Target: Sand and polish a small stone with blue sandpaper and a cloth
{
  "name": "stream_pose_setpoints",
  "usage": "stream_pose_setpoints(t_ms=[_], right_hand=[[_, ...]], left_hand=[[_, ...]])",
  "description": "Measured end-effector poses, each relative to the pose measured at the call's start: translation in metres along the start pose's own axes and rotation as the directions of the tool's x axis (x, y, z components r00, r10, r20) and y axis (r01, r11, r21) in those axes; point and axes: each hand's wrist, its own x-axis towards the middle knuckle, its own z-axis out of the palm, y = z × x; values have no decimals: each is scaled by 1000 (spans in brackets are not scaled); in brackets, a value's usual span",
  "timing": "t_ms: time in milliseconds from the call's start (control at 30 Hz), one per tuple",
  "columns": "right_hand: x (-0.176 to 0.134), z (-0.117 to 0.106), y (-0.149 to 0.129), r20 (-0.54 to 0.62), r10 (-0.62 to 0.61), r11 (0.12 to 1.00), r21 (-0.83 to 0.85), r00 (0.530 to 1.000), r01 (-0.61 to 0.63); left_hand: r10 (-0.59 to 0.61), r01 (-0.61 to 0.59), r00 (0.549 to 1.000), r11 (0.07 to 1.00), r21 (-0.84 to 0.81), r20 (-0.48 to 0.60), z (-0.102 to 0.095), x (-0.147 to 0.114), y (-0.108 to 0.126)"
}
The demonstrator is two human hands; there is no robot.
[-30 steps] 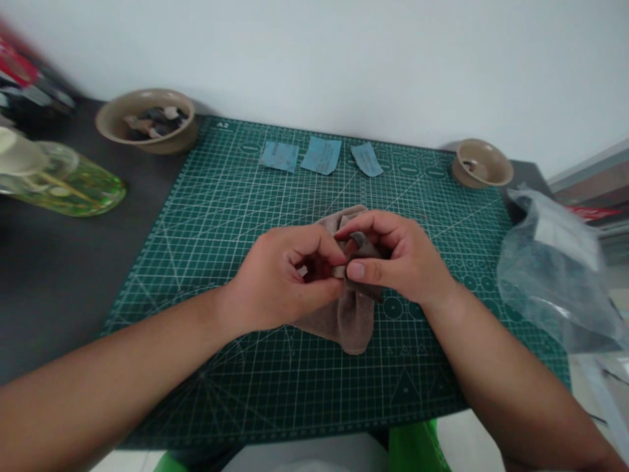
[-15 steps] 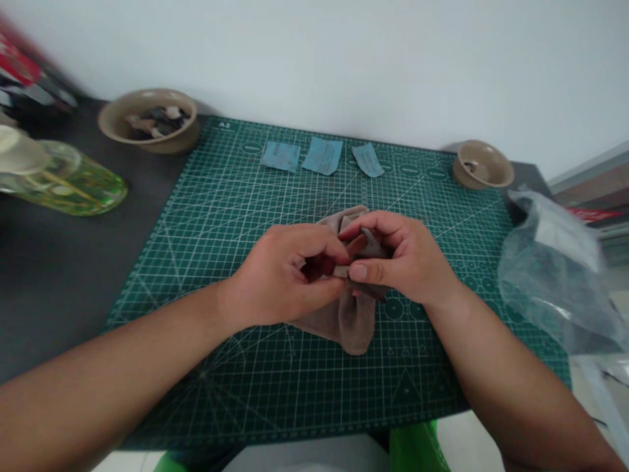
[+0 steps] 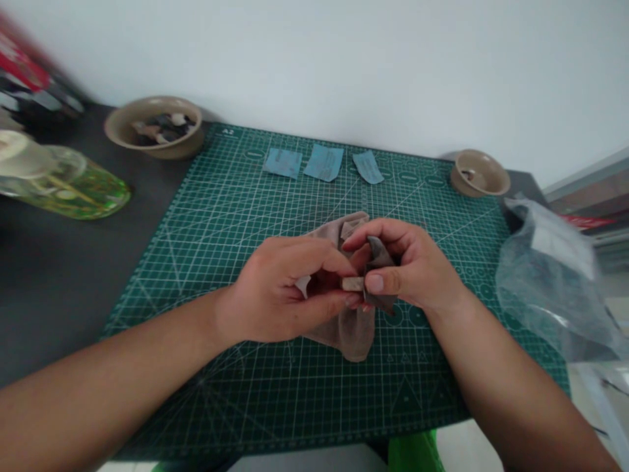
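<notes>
A small, pale beige block-like piece [image 3: 352, 284] lies between the fingertips of both hands above the mat. My left hand [image 3: 280, 288] is closed in a pinch at its left end. My right hand [image 3: 415, 269] grips a thin, folded grey-brown sheet [image 3: 381, 259] against the piece's right end, thumb on top; its exact material is unclear. Below both hands a crumpled brown cloth [image 3: 358, 334] rests on the green cutting mat [image 3: 221, 229], partly covered by them.
Three light-blue squares [image 3: 323, 162] lie along the mat's far side. A tan bowl [image 3: 160, 151] of mixed small pieces stands back left, near a green-liquid bottle [image 3: 88, 190]. A smaller bowl [image 3: 474, 187] stands back right. A clear plastic bag [image 3: 545, 282] hangs over the right edge.
The view has shifted slightly, so the scene sits a little lower. Both hands remain together; more of the beige piece and the folded sheet shows between the fingers.
</notes>
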Motion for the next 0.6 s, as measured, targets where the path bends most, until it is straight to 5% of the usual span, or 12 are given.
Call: stream_pose_setpoints(t_ms=[600], right_hand=[[1,5,-8,-151,-149,926,-369,977,85]], left_hand=[[8,-6,999,997,80,-32,0,-1,2]])
